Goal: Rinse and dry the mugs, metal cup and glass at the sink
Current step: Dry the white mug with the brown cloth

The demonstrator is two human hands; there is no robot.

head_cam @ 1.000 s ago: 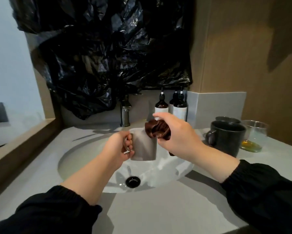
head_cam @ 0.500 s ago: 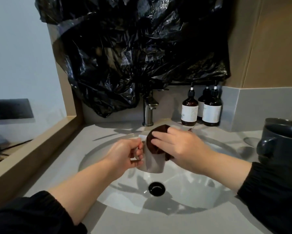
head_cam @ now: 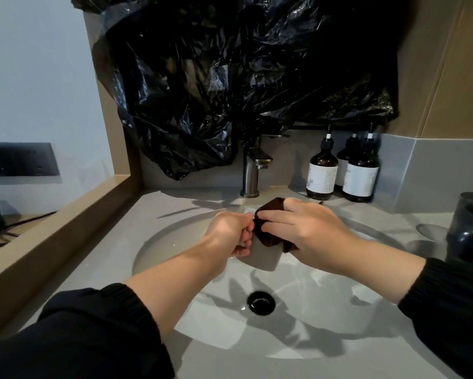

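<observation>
Two grips: left hand [head_cam: 229,231] clenches grey mug [head_cam: 265,257] by handle, right hand [head_cam: 314,233] clutches brown cloth [head_cam: 270,236]; likely slick, fragile.

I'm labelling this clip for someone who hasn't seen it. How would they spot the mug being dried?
Find the sink below the tap. Over it the left hand holds a pale grey mug while the right hand holds a brown cloth over its top. Unlike the dark mug at far right, it is light and held up.
</observation>
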